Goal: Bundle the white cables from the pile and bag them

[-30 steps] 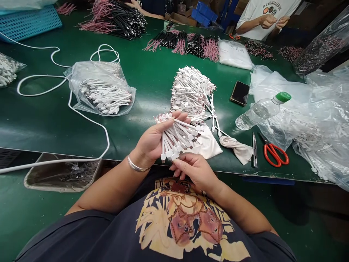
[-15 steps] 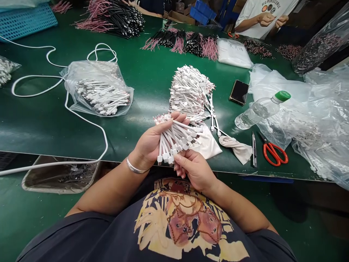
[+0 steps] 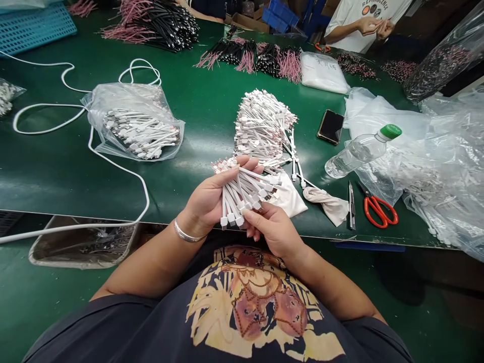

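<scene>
My left hand (image 3: 206, 201) grips a fanned bundle of short white cables (image 3: 245, 194) near their pinkish wire ends, thumb on top. The square white plugs point down and to the right. At the lower right of the bundle, my right hand (image 3: 276, 229) has its thumb and fingers closed on the plug ends. Just beyond my hands lies a large pile of similar white cables (image 3: 260, 121). A white cloth (image 3: 291, 199) lies beside the bundle, partly behind it.
A clear bag of cables (image 3: 136, 123) and a looping white cord lie left. To the right are a phone (image 3: 330, 127), bottle (image 3: 355, 154), twisted cloth (image 3: 330, 204), cutter (image 3: 351, 206), red-handled scissors (image 3: 379, 212) and plastic bags (image 3: 446, 176). Across the table, a person's hands (image 3: 374, 27) touch.
My right hand has shifted slightly at the plug ends, and the front plugs sit a little differently. The other person's hands have come together.
</scene>
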### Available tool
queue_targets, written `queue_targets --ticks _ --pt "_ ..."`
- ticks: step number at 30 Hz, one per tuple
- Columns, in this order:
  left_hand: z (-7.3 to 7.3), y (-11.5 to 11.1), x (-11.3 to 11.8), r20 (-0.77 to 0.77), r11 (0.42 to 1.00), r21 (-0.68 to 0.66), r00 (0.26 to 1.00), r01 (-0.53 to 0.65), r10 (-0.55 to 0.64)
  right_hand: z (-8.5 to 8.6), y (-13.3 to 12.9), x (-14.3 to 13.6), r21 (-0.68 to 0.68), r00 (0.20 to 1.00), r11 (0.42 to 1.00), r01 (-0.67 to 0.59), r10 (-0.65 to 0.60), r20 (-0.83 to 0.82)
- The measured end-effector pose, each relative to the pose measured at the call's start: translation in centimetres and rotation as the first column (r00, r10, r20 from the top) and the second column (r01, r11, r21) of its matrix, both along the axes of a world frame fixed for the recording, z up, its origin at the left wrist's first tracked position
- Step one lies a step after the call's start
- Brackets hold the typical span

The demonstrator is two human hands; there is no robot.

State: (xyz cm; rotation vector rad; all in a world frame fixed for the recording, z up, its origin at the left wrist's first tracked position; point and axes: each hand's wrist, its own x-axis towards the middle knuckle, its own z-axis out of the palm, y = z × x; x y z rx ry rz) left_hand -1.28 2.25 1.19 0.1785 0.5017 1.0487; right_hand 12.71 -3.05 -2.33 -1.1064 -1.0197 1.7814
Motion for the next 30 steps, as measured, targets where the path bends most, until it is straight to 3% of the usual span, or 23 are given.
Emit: queue_targets --ticks 10,13,18,24,30 --pt "-0.1 0.02 -0.12 -0.016 1.0 -0.021 1.0 -0.012 0.012 0.08 -0.34 0.37 0.115 0.974 0.99 0.084 -0.106 0.198" --pt "0.05 0.01 -0.06 -0.024 0.999 -0.038 1.0 -0.017 0.016 -0.12 -0.29 0.16 0.114 0.977 0.987 0.117 -0.135 0.166" --pt "0.14 -0.02 0.03 -0.001 1.0 -0.027 1.0 0.006 -0.006 -0.23 -0.07 -0.34 0.011 0.999 1.0 -0.003 0.003 -0.035" --pt "-0.15 -0.05 -0.16 -0.005 1.0 -0.016 1.0 0.007 -0.008 -0.08 -0.2 -0.38 0.07 0.996 0.995 0.067 -0.07 0.047" --pt "-0.14 0.0 -0.07 -0.002 1.0 -0.017 1.0 0.014 -0.014 -0.45 -0.43 -0.46 0.041 0.999 0.999 0.016 -0.017 0.043"
